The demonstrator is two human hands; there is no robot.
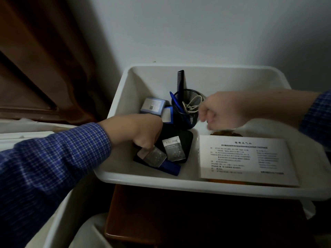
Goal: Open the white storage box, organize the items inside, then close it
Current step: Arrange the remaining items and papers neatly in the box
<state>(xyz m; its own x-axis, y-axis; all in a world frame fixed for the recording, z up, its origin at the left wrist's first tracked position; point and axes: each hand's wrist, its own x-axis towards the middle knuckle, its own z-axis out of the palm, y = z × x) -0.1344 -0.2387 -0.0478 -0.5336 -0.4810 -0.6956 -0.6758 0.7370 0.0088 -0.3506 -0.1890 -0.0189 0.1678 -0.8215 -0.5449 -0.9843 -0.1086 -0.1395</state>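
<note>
The white storage box [114,104] stands open with no lid on it. My left hand [141,131] reaches in from the left and pinches a silver sachet [154,156] that lies on a black pouch [184,138]. A second grey sachet [173,147] lies beside it. My right hand [223,110] hovers with curled fingers beside a black mesh pen cup [186,108], which holds a comb [180,81], a blue pen and a white cord. Whether the right hand holds anything is unclear through blur. A printed leaflet [243,156] lies at the front right.
A small blue-white carton [153,105] leans at the back left of the box. A dark blue flat item [170,167] lies under the pouch. The box rests on a brown wooden stand [143,212]. White plastic pieces [26,136] sit at left, a brown curtain behind.
</note>
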